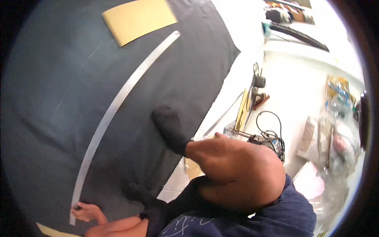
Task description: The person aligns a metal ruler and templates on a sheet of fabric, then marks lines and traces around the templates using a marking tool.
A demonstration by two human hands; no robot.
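Observation:
A long metal ruler [106, 118] lies on a large sheet of dark grey fabric [51, 158], running from the near left up toward the far middle. At its near end is my left hand [87, 212], with the fingers curled over the strip and closed on it. Faint pale lines mark the cloth left of the ruler. Beyond my bent leg a small bit of skin [221, 135] shows, perhaps part of my right hand; the leg hides the rest, and its fingers cannot be made out.
My foot in a black sock [169, 128] rests on the cloth. A yellow-tan card sheet [140, 19] lies at the far end, another piece [51, 230] at the near left. To the right are coiled black cables [272, 138], a yellow strip [242, 110] and plastic bags [341, 138].

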